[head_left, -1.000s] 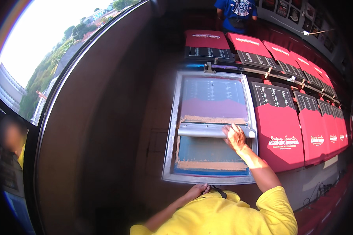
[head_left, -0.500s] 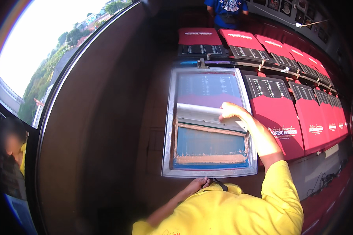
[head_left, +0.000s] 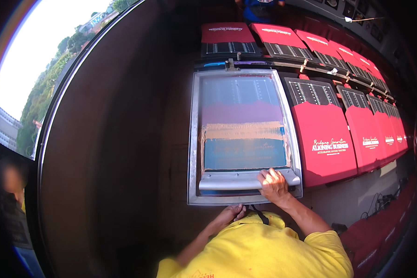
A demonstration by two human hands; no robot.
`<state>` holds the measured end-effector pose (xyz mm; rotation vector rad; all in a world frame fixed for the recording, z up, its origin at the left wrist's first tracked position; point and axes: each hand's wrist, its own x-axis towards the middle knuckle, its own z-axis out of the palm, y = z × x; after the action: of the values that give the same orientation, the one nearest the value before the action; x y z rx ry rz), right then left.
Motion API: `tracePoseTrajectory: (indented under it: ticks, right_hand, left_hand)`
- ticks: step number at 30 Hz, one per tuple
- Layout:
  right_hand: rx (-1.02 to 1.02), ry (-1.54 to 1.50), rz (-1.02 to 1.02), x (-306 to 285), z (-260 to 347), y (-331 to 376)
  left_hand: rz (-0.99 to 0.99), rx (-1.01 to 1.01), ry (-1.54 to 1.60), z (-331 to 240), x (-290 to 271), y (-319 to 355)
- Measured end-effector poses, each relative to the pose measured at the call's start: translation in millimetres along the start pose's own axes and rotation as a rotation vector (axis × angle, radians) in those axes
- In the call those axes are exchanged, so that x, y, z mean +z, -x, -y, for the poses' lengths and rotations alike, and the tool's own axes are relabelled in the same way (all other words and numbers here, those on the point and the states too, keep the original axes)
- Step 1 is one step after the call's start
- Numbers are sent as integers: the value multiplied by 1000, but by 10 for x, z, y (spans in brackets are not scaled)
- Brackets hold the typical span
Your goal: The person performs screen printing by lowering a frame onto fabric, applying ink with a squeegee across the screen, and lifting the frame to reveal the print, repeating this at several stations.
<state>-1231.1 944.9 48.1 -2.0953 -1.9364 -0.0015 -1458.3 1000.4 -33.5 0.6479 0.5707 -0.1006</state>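
Observation:
A silver metal squeegee (head_left: 229, 182) lies across the near end of a framed printing screen (head_left: 193, 139). My right hand (head_left: 273, 185) is closed over its right part, fingers wrapped on the bar. On the blue-green mesh beyond it, a band of peach-coloured ink (head_left: 243, 131) runs side to side, and faint lettering shows between the band and the squeegee. My left hand (head_left: 235, 213) is curled closed at the near edge of the frame; what its fingers grip, if anything, is hidden. Through the far mesh, part of a board and red cloth shows.
Boards covered with printed red cloth (head_left: 322, 134) stand in a row at my right, with another row (head_left: 227, 34) behind a rail. A clamp (head_left: 230, 65) meets the screen's far edge. A person in blue (head_left: 259, 11) stands beyond; another person (head_left: 15, 180) is at the left.
My right hand has drawn the squeegee from mid-screen to the near end. An ink band now shows across the middle; the ink strip seen earlier at the near end no longer shows.

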Motion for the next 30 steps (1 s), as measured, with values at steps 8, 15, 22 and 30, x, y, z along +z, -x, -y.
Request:
tracePoseTrajectory:
  ticks: [8, 15, 22, 30]
  right_hand:
    - [-28, -27, -23, 26, -76, -7]
    - [-52, 42, -102, -195, -153, 33]
    - [-51, 54, -345, -103, -589, 225]
    - [29, 7, -196, -311, -426, 228]
  left_hand:
    - [-580, 732, -1873, -1214, 438, 858]
    - [-516, 525, -2049, -1510, -111, 414]
    - [-563, 542, -1969, -1558, -182, 270]
    - [-635, 650, -1944, -1572, -84, 433]
